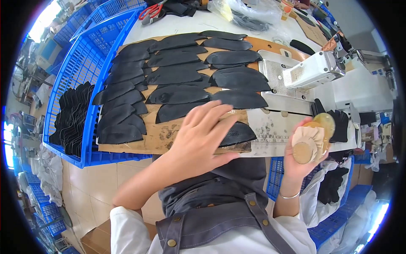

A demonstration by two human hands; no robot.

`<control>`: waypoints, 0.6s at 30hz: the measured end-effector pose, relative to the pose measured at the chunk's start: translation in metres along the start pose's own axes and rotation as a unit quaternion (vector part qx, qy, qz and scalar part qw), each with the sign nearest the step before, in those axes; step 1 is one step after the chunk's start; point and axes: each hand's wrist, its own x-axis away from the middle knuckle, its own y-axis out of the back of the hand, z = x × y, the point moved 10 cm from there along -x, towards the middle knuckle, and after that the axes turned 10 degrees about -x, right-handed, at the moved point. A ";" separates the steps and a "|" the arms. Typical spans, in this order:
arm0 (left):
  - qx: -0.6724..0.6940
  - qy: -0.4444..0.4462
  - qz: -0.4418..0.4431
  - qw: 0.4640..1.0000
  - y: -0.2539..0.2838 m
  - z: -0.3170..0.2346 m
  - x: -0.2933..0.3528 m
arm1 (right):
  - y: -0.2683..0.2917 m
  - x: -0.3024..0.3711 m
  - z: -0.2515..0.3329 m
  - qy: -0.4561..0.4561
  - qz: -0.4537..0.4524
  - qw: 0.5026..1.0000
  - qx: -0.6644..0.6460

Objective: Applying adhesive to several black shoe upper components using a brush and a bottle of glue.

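Red scissors [156, 8], clear plastic bag [249, 9]

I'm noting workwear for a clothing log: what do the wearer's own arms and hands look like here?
The left hand and right hand are both ungloved. A thin, silvery bangle circles the right wrist; none shows on the left. Plain white sleeves end near the elbows, leaving the forearms uncovered.
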 end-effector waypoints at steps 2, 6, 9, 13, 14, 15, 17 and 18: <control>0.009 -0.011 0.040 0.999 -0.017 -0.008 -0.014 | 0.018 0.004 -0.014 -0.012 -0.066 0.993 -0.101; -0.068 -0.025 0.142 0.987 -0.056 -0.010 -0.020 | 0.026 0.009 -0.020 0.021 -0.116 0.993 -0.017; -0.103 -0.041 0.159 0.981 -0.057 -0.016 -0.018 | 0.037 0.011 -0.015 0.007 -0.112 0.994 -0.005; -0.112 -0.028 0.133 0.984 -0.050 -0.019 -0.016 | 0.038 0.012 -0.024 -0.053 -0.080 0.994 0.054; -0.115 -0.026 0.123 0.985 -0.048 -0.020 -0.016 | 0.041 0.013 -0.024 -0.052 -0.081 0.994 0.053; -0.115 -0.026 0.124 0.985 -0.048 -0.021 -0.015 | 0.048 0.014 -0.021 -0.036 -0.097 0.993 0.064; -0.091 -0.031 0.095 0.991 -0.044 -0.023 -0.015 | 0.054 0.016 -0.018 -0.021 -0.114 0.990 0.075; -0.091 -0.030 0.096 0.991 -0.046 -0.023 -0.014 | 0.052 0.016 -0.021 -0.030 -0.100 0.992 0.068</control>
